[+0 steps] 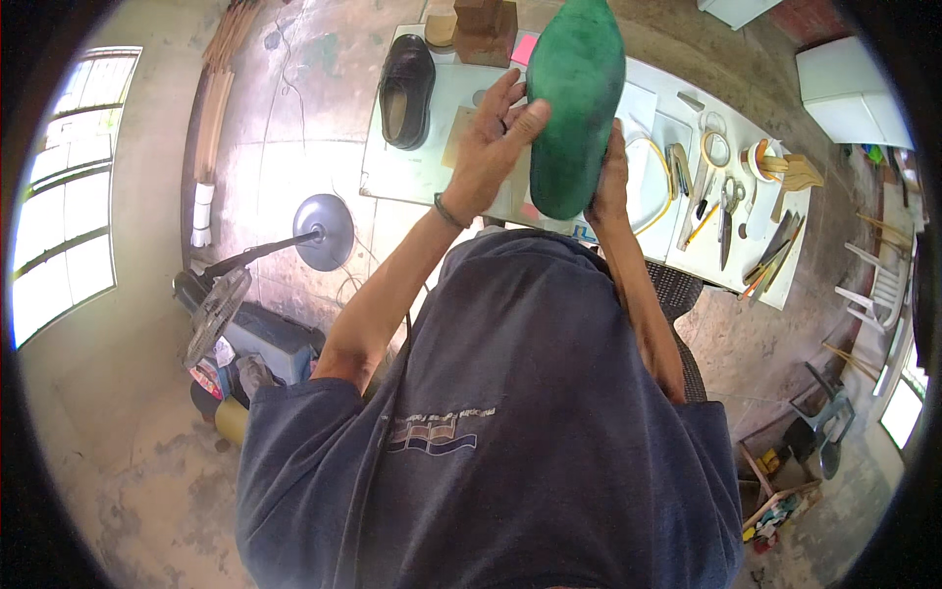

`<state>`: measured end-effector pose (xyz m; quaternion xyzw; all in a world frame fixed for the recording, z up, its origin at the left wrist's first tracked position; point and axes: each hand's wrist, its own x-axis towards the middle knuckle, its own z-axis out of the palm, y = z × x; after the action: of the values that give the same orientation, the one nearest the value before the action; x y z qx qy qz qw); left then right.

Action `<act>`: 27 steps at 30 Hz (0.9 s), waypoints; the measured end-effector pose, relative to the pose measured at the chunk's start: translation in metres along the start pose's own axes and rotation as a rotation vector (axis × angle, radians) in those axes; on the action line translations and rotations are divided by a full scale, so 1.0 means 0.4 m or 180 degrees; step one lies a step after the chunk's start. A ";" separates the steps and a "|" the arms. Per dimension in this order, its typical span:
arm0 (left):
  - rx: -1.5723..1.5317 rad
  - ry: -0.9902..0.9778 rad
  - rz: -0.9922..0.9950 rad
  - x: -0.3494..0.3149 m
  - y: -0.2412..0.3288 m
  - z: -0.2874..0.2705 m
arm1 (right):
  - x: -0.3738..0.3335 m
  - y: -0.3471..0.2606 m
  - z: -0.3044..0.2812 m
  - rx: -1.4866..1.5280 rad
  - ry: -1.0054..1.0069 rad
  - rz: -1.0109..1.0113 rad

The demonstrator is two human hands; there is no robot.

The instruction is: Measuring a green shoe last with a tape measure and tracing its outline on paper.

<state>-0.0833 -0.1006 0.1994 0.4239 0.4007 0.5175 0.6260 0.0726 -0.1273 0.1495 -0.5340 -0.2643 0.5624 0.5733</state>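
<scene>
A green shoe last point(577, 103) is raised over the table, its narrow tip pointing away from me and its rounded end toward me. My right hand point(610, 182) grips it along the right side near the rounded end; part of that hand is hidden behind it. At its left edge is my left hand point(496, 147), fingers apart and thumb tip overlapping the edge; I cannot tell whether it touches. A dark leather shoe point(406, 93) rests on the white table point(392, 175), left of my left hand. Behind stands a brown block point(486, 31), near a pink paper piece point(525, 49).
Scissors point(729, 201), a tape roll point(715, 149), a cup with wooden tools point(765, 160) and several knives and pencils point(770, 255) lie on the table's right side. A standing fan point(218, 304) and its round base point(324, 233) are at left. A cord hangs beside my left arm.
</scene>
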 end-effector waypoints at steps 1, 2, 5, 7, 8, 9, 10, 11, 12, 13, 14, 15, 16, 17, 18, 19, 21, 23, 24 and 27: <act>0.0183 -0.0405 -0.0008 -0.012 0.019 0.013 | 0.005 0.006 -0.016 -0.0658 0.0236 -0.0530; 0.0178 -0.0421 -0.0011 -0.010 0.022 0.010 | -0.017 -0.019 0.003 -0.0659 0.0252 -0.0536; 0.0084 -0.0493 -0.0657 -0.012 -0.007 -0.013 | -0.138 -0.085 0.053 -0.1722 -0.0234 -0.1291; -0.0460 -0.0614 -0.0920 -0.008 -0.031 -0.040 | -0.158 -0.060 0.041 -0.1515 -0.0541 -0.1219; -0.0992 -0.0678 -0.1184 -0.010 -0.040 -0.045 | -0.165 -0.058 0.038 -0.1195 -0.0665 -0.0915; -0.1043 -0.0632 -0.1213 -0.021 -0.054 -0.042 | -0.165 -0.056 0.030 -0.1202 -0.0608 -0.0907; -0.1049 -0.0668 -0.1252 -0.030 -0.066 -0.044 | -0.165 -0.053 0.022 -0.1491 -0.0793 -0.0709; -0.1258 -0.0718 -0.1441 -0.041 -0.062 -0.041 | -0.167 -0.047 0.015 -0.1774 -0.0990 -0.0494; -0.1467 -0.0756 -0.1629 -0.047 -0.061 -0.041 | -0.168 -0.040 0.004 -0.1776 -0.0959 -0.0467; -0.1305 -0.0529 -0.1588 -0.051 -0.092 -0.056 | -0.166 -0.031 -0.012 -0.1861 -0.1242 -0.0409; -0.1311 -0.0522 -0.1614 -0.049 -0.117 -0.085 | -0.159 -0.018 -0.031 -0.1939 -0.1540 -0.0351; -0.1292 -0.0469 -0.1819 -0.046 -0.137 -0.118 | -0.135 0.015 -0.064 -0.1401 -0.1515 0.0109; -0.1273 -0.0418 -0.2035 -0.049 -0.147 -0.133 | -0.095 0.056 -0.108 -0.1659 -0.1209 0.0543; -0.1312 -0.0193 -0.2102 -0.057 -0.140 -0.129 | -0.058 0.091 -0.141 -0.2648 -0.0721 0.0618; -0.1309 -0.0189 -0.2129 -0.057 -0.138 -0.124 | -0.040 0.138 -0.185 -0.3734 -0.0307 0.0141; -0.1358 -0.0187 -0.2128 -0.054 -0.138 -0.119 | -0.029 0.189 -0.242 -0.4348 -0.0136 -0.0541; -0.1391 -0.0164 -0.2168 -0.059 -0.145 -0.124 | -0.001 0.257 -0.325 -0.4660 -0.0260 0.0150; -0.1163 -0.0192 -0.2273 -0.044 -0.163 -0.128 | 0.007 0.289 -0.394 -0.4625 -0.0397 0.0363; -0.1162 -0.0185 -0.2274 -0.038 -0.167 -0.129 | 0.013 0.295 -0.418 -0.4606 -0.0328 0.0409; -0.1093 -0.0256 -0.2351 -0.030 -0.188 -0.154 | 0.021 0.249 -0.474 -0.4105 0.0260 0.0403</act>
<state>-0.1200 -0.1132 0.1094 0.1608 0.4089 0.3003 0.8466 0.2096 -0.1994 0.0015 -0.8066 -0.4950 0.3028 0.1129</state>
